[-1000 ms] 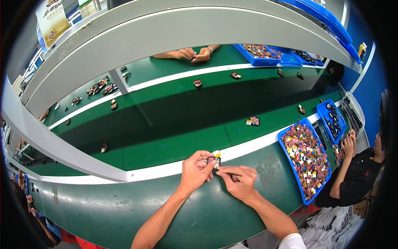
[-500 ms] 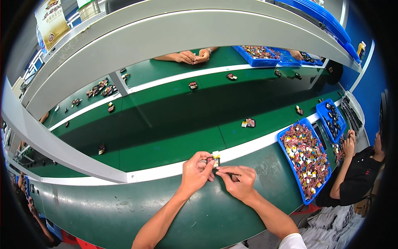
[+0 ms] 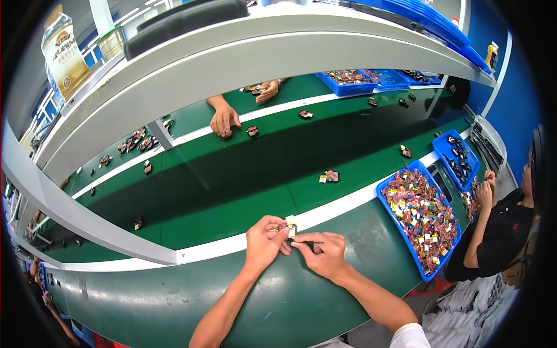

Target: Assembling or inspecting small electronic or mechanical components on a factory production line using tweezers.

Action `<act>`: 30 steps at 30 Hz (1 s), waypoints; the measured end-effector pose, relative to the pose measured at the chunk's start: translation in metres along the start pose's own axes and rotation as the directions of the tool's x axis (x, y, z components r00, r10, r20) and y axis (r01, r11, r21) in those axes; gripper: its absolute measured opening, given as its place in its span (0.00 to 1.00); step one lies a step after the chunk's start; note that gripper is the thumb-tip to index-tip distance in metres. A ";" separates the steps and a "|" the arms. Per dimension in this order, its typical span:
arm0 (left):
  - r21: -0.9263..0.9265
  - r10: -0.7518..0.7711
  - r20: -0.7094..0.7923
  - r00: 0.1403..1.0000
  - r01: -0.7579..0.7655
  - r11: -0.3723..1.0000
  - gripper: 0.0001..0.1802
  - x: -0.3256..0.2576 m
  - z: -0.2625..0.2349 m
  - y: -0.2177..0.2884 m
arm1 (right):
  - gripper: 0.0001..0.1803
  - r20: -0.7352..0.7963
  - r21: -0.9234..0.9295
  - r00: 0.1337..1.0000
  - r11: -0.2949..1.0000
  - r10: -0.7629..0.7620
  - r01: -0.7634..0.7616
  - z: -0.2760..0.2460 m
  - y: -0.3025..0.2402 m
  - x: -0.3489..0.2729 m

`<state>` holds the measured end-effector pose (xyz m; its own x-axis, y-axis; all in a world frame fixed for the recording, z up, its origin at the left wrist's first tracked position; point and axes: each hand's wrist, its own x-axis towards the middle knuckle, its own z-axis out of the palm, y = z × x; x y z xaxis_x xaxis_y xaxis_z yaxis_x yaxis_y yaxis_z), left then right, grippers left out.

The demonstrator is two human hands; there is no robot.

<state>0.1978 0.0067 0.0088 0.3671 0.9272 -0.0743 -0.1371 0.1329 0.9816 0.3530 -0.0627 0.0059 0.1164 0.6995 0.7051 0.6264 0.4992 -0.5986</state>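
Observation:
In front of me, above the near edge of the green bench, both hands meet at a small dark electronic part [image 3: 291, 225] with a white and yellow label. My left hand [image 3: 264, 243] holds it between thumb and fingers. My right hand [image 3: 325, 253] pinches a thin black piece, perhaps a wire, at the part's lower side. Fingers cover much of the part, so its exact kind is unclear. Beyond my hands, a similar labelled part [image 3: 329, 176] lies on the green conveyor belt [image 3: 243, 185].
To my right stand a blue bin [image 3: 428, 277] heaped with similar parts and a smaller blue tray [image 3: 467, 188] of black pieces. A person in black [image 3: 502, 238] works beside them. A grey shelf beam [image 3: 261, 55] spans overhead. Across the belt is another person's hand [image 3: 223, 120].
The view has shifted slightly. Across the belt, another person's hands have parted, and one now reaches down to the belt's far edge. My hands stay together on the part.

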 end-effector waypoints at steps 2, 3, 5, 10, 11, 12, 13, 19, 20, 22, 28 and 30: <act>0.008 -0.002 -0.063 0.998 0.003 1.000 0.06 0.009 -0.005 0.008 | 0.09 -0.074 0.078 0.995 0.995 0.073 -0.067 0.001 0.002 0.000; 0.009 -0.008 -0.132 0.991 0.009 1.000 0.06 0.015 -0.010 0.013 | 0.09 -0.087 0.076 0.994 0.995 0.072 -0.065 -0.002 0.002 0.003; 0.114 0.079 -0.198 0.977 -0.057 0.992 0.06 0.037 -0.036 0.016 | 0.10 -0.130 0.093 0.989 0.994 0.075 -0.063 -0.006 -0.002 0.009; 0.723 0.315 -0.375 0.872 0.062 0.688 0.10 0.083 -0.092 0.025 | 0.10 -0.156 0.078 0.983 0.993 0.099 -0.088 -0.010 0.010 0.006; 0.988 0.683 -0.153 0.714 0.105 0.112 0.12 0.086 -0.108 0.026 | 0.10 -0.152 0.093 0.983 0.992 0.102 -0.089 -0.009 0.009 0.007; 0.969 0.653 -0.245 0.717 0.196 0.150 0.14 0.091 -0.118 0.024 | 0.10 -0.161 0.103 0.982 0.991 0.100 -0.084 -0.007 0.007 0.007; 0.943 0.609 -0.330 0.721 0.274 0.188 0.15 0.093 -0.108 0.035 | 0.10 -0.174 0.087 0.979 0.992 0.109 -0.095 -0.007 0.011 0.006; 0.801 0.425 0.314 0.849 -0.478 0.361 0.08 0.126 -0.002 0.049 | 0.09 -0.135 0.056 0.988 0.996 0.075 -0.068 -0.006 0.013 0.004; 0.774 0.400 0.379 0.835 -0.522 0.357 0.09 0.132 0.022 0.045 | 0.09 -0.125 0.037 0.989 0.996 0.083 -0.079 -0.008 0.016 0.002; 0.670 0.418 0.513 0.750 -0.654 0.351 0.13 0.146 0.049 0.039 | 0.09 -0.110 0.028 0.990 0.996 0.084 -0.082 -0.008 0.015 0.003; 0.806 0.090 0.548 0.832 -0.553 0.211 0.16 0.170 0.085 0.033 | 0.09 -0.100 0.013 0.988 0.993 0.121 -0.120 -0.010 0.016 0.006; 0.812 0.096 0.545 0.833 -0.553 0.186 0.15 0.174 0.084 0.030 | 0.09 -0.104 0.033 0.988 0.993 0.114 -0.111 -0.011 0.014 0.008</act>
<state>0.3351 0.1429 0.0399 0.7941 0.5942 0.1278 0.5189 -0.7724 0.3663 0.3711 -0.0553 0.0073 0.2661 0.6948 0.6682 0.5839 0.4354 -0.6852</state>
